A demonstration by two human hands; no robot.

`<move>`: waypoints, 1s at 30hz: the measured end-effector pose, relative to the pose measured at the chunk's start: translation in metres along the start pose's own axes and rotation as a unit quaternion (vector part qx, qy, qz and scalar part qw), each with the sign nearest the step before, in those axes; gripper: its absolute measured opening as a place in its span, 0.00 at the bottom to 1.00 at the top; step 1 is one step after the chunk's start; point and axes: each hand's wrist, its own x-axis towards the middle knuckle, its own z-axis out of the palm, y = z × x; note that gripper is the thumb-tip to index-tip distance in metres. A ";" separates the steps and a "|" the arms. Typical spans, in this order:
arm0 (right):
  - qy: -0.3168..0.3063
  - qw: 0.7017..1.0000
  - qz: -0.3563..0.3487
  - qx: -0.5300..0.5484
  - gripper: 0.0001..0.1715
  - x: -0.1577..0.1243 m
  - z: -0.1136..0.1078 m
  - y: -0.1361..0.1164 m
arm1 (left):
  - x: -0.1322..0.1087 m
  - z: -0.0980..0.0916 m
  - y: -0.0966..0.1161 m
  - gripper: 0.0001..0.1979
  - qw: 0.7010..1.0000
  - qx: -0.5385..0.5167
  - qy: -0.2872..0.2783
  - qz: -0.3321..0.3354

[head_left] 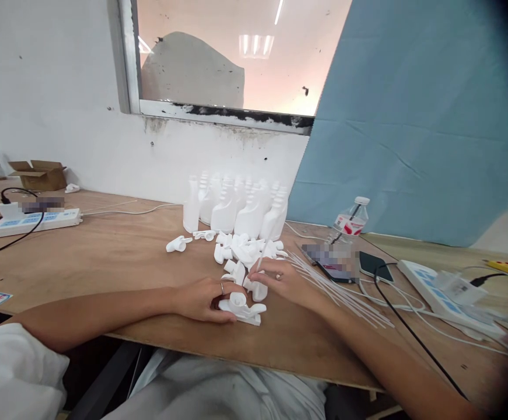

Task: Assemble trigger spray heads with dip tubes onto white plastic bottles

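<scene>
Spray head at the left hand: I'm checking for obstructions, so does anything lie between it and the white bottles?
Yes. Between the spray head at the left hand and the white bottles lie other spray heads: some just past that hand, more clustered right in front of the bottles.

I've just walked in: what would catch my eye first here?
Probably the cluster of white bottles toward the back of the table, with loose spray heads heaped in front. Nearer, the left hand grips one white head while the right hand holds a thin tube. A large blue sheet hangs behind, at right.
</scene>
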 end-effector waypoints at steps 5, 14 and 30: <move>0.056 0.989 0.024 0.136 0.15 -0.004 0.006 -0.017 | 0.001 0.003 -0.003 0.19 0.998 -0.060 -0.020 -0.005; 0.018 0.994 0.040 0.103 0.19 -0.006 0.018 -0.027 | 0.000 0.004 -0.006 0.21 0.998 -0.061 -0.020 -0.010; 0.037 0.990 0.034 0.129 0.19 -0.003 0.045 -0.017 | -0.001 0.009 -0.012 0.19 0.997 -0.080 -0.010 -0.011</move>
